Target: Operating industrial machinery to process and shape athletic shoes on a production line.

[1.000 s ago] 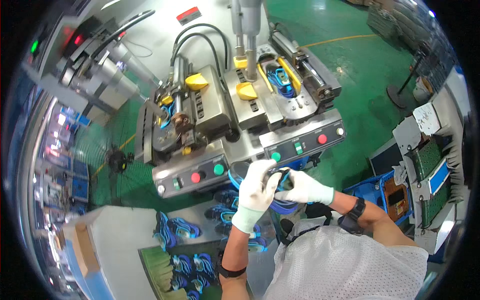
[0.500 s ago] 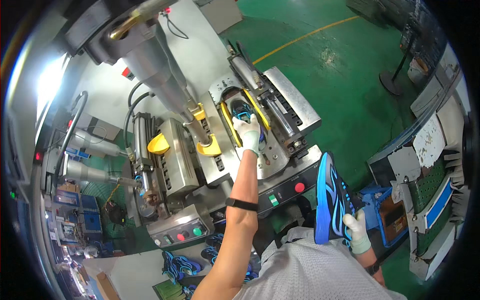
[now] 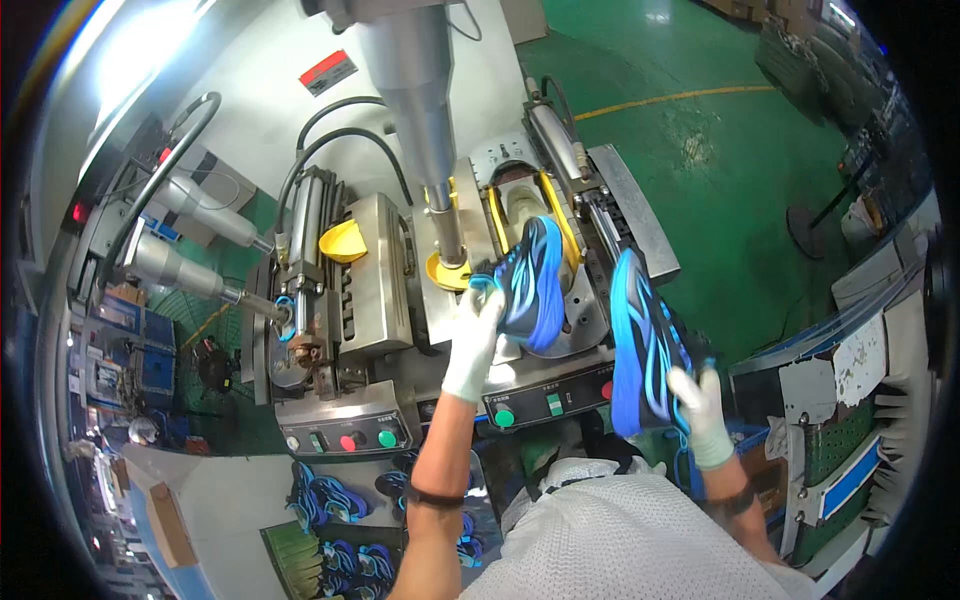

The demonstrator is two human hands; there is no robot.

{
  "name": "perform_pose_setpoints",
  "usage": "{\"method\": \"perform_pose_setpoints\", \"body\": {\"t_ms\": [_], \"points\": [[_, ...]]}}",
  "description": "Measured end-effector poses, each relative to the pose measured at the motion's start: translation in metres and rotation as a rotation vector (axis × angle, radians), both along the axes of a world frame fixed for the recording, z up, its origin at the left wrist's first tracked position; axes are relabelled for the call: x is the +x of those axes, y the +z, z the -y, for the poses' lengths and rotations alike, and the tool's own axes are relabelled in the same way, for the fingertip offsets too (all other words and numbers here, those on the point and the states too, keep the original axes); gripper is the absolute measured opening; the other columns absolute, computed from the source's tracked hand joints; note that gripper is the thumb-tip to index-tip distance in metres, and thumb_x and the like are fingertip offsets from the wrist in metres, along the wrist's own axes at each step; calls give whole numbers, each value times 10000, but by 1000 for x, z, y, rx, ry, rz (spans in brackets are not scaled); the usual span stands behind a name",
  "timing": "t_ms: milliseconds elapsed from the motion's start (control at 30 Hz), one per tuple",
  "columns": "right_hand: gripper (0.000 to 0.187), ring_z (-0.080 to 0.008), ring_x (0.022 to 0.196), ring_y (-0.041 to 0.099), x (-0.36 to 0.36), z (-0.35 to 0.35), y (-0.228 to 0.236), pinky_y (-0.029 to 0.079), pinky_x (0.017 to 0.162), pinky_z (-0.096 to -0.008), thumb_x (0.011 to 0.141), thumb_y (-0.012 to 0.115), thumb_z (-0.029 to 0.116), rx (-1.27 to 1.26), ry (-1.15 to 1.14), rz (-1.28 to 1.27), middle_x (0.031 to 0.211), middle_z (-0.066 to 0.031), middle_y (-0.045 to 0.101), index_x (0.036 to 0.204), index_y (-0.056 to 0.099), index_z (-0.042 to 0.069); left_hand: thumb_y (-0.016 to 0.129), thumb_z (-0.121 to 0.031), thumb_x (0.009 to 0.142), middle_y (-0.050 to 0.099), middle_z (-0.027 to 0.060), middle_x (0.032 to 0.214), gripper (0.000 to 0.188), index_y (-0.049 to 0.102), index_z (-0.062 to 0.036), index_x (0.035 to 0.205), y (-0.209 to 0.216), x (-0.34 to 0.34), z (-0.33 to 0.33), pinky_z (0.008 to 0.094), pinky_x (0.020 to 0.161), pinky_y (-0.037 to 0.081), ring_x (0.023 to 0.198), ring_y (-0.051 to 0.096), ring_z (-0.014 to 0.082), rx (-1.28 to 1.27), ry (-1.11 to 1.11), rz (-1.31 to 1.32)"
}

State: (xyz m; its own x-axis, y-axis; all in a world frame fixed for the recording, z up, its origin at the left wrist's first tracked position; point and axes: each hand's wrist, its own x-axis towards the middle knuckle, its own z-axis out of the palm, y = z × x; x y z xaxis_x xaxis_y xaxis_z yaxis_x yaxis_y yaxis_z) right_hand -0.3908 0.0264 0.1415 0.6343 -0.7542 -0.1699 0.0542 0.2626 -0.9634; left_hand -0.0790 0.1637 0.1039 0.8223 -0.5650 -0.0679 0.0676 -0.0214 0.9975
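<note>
A yellow line (image 3: 680, 98) ran across the green floor (image 3: 640, 165). Toward the right, a dark stand (image 3: 803, 228) with a round base stood near a whitish bucket (image 3: 860, 222), with brown boxes (image 3: 735, 9) at the upper edge. Lower right, a rack (image 3: 805, 387) bore a green perforated panel (image 3: 828, 430) and a blue strip (image 3: 852, 478). Leftward stood a dark fan (image 3: 213, 365); below, brown cardboard (image 3: 172, 525) showed at the edge of a white surface (image 3: 228, 492).

Left shoe (image 3: 535, 285): black and blue, midair, long axis up the view — sole edge (blue into purple) facing right. Right shoe (image 3: 645, 350): matching colours, apart — sole edge facing left.
</note>
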Motion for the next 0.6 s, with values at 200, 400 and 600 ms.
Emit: {"method": "perform_pose_setpoints", "body": {"t_ms": [200,400,600], "points": [[431,-194,852,703,220,116,-31,576,771,-333,869,744,208,4,503,-77,983,-112,715,1188,602,-45,614,-122,954,562,-4,1044,450,504,12,1369,51,-116,-195,219,827,425,913,501,80,73,98,-154],[719,-401,1244,566,367,109,-157,474,1030,-449,831,662,358,-869,239,-915,1367,-307,529,1347,462,-101,674,-167,932,672,168,1147,452,565,57,1310,28,-271,-368,347,907,506,1021,632,230,526,648,-233],[457,-400,842,680,362,115,-165,514,749,-468,785,689,383,-1026,244,-628,881,-277,691,901,664,-58,594,-74,916,502,262,1397,589,381,111,1433,-49,-419,-461,399,1125,383,1271,524,325,701,1236,-152]]}}
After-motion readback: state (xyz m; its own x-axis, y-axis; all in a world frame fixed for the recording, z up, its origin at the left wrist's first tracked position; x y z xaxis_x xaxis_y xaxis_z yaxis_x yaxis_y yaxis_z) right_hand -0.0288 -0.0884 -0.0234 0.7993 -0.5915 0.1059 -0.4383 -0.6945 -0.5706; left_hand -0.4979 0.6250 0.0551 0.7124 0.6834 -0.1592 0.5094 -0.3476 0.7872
